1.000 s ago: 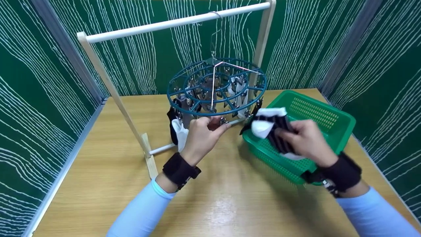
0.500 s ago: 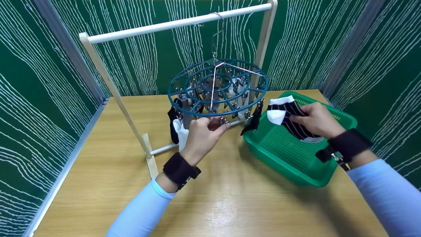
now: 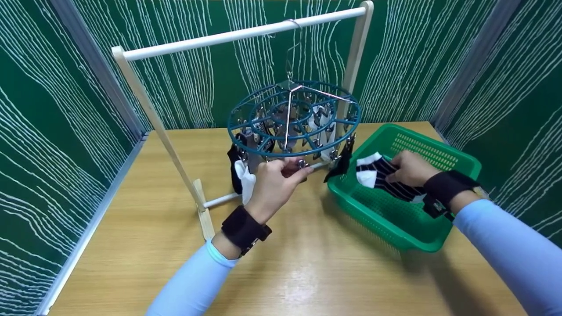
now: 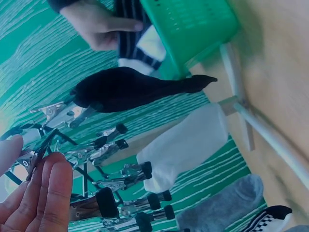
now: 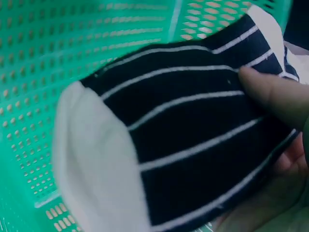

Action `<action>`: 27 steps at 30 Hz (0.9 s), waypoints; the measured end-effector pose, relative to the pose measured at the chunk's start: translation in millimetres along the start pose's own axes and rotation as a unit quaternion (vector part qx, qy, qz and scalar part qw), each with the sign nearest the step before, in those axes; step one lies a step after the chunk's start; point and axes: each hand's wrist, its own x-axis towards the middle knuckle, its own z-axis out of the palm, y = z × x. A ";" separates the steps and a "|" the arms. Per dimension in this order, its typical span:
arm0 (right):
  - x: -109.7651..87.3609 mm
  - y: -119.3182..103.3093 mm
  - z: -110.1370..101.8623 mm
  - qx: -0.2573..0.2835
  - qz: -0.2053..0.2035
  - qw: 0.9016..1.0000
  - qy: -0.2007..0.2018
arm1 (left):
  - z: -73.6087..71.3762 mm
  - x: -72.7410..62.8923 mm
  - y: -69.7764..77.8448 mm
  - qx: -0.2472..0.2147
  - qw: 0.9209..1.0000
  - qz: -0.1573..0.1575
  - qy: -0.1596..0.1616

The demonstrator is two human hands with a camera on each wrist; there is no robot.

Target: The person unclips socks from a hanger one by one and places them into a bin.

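Observation:
My left hand (image 3: 273, 186) pinches a metal clip (image 3: 302, 163) at the near rim of the round blue-green clip hanger (image 3: 285, 154). In the left wrist view that clip (image 4: 33, 157) sits between thumb and fingertips, with no cloth in it. My right hand (image 3: 412, 169) grips a black sock with thin white stripes (image 3: 384, 172) over the green basket. Seen from the right wrist, the striped sock (image 5: 193, 116) lies flattened, thumb on top, its white toe end pointing away from the hand. A plain black sock (image 3: 341, 164) hangs from the hanger between my hands.
The green basket (image 3: 369, 224) stands on the wooden table (image 3: 281, 272) at the right. A rack with a white top bar (image 3: 210, 40) carries the hanger. Clipped to it are a white sock (image 4: 188, 145), a grey sock (image 4: 222, 203) and several others. Green patterned walls surround the table.
My right hand with the striped sock first moved up and right, away from the hanger, then lowered toward the basket. My left hand has kept its hold on the clip.

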 end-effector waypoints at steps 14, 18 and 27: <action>26.4 24.2 32.2 -0.086 -0.022 0.980 -0.177 | 1.1 -1.1 -2.0 0.005 1.000 0.003 -0.005; 32.7 31.1 38.8 -0.105 -0.023 0.977 -0.182 | 1.8 -1.5 -2.9 0.004 1.000 0.005 -0.003; 47.3 46.1 49.2 -0.137 0.026 0.974 -0.176 | 0.1 -1.8 -2.9 0.003 1.000 0.013 -0.002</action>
